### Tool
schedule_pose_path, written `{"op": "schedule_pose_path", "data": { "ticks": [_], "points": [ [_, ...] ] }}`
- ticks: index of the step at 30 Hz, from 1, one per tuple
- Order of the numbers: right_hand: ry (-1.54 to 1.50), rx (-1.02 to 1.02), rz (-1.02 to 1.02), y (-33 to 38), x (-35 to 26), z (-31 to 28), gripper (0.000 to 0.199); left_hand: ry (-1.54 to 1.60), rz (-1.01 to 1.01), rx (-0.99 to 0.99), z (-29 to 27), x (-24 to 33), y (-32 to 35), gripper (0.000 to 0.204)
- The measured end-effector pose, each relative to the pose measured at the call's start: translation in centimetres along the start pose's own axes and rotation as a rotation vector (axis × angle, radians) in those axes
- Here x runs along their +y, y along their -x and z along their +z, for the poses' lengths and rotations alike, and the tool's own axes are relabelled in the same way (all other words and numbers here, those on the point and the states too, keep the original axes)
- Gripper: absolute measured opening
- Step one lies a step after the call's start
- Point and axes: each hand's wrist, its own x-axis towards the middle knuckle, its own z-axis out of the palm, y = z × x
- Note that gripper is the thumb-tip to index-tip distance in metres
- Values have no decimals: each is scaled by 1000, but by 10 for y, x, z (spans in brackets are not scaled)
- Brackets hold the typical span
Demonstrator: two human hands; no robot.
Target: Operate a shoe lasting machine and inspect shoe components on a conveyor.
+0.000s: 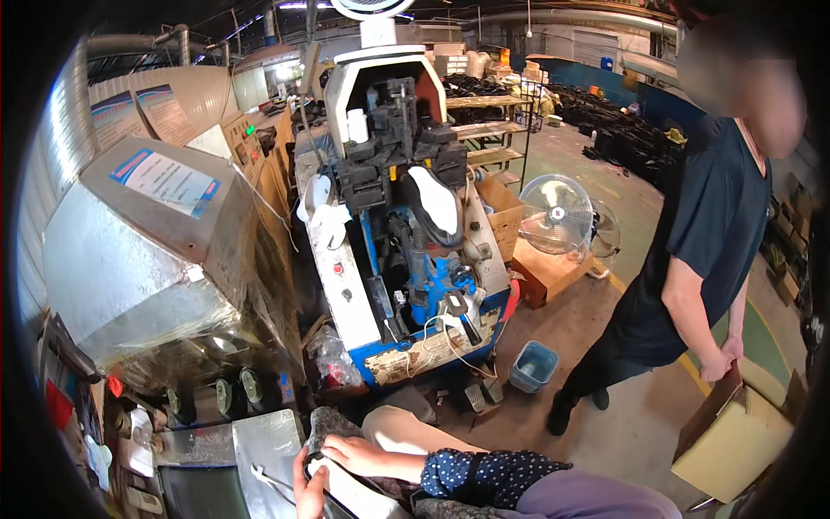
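Head view: both hands (333, 467) gripping shoe (346, 484).

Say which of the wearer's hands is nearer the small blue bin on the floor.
Right. The right hand lies on the shoe upper, below-left of the blue bin; the left hand is lower and farther left.

Lower edge cuts off left hand (309, 489) and shoe (346, 476).

Grey shoe upper (333, 426), white-soled, upturned in lap, bottom centre.
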Motion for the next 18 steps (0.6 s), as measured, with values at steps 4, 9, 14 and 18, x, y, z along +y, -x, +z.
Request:
{"op": "schedule_pose_path", "data": {
  "ticks": [4, 9, 14, 18],
  "points": [
    [-13, -287, -150, 4, -29, -9, 32, 105, -51, 17, -8, -9, 8, 54],
    [-139, -141, -177, -12, 17, 17, 22, 14, -110, 57, -10, -15, 1, 57],
    [360, 89, -373, -12, 9, 13, 20, -253, 117, 51, -13, -33, -12, 54],
    [286, 145, -317, -16, -11, 17, 16, -248, 127, 81, -13, -22, -9, 54]
  ]
}}
